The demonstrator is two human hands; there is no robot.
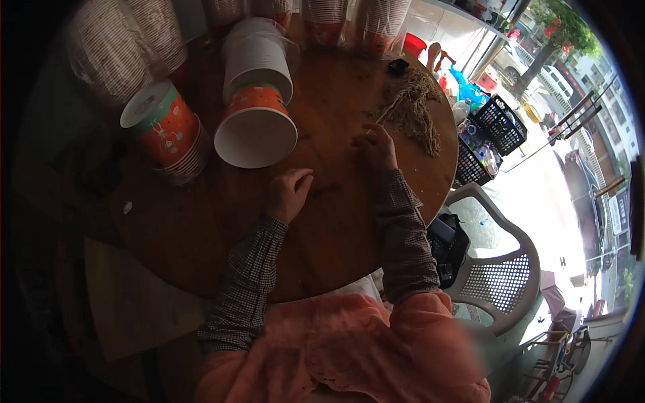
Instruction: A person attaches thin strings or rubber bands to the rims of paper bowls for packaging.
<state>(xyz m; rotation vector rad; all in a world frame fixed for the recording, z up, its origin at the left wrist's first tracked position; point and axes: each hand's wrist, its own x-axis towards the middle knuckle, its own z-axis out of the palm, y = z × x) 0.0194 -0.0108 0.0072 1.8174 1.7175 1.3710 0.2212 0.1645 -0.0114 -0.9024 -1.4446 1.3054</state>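
Orange paper tub [255,138]: on its side, upper left of centre, open mouth facing the hands; white cup stack [259,67] just above it.
Left hand [290,193]: mid-frame, near the tub's mouth, fingers curled and pressed together.
Right hand [376,146]: right of centre, fingers bent; I cannot tell whether they pinch anything.
String bundle [418,107]: beige, upper right, near right hand.

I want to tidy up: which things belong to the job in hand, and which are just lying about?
Likely the job:
orange paper tub near the left hand
white tub stack behind it
orange tub stack at left

Likely just lying about:
stringy bundle near the right hand
grey chair
black crates
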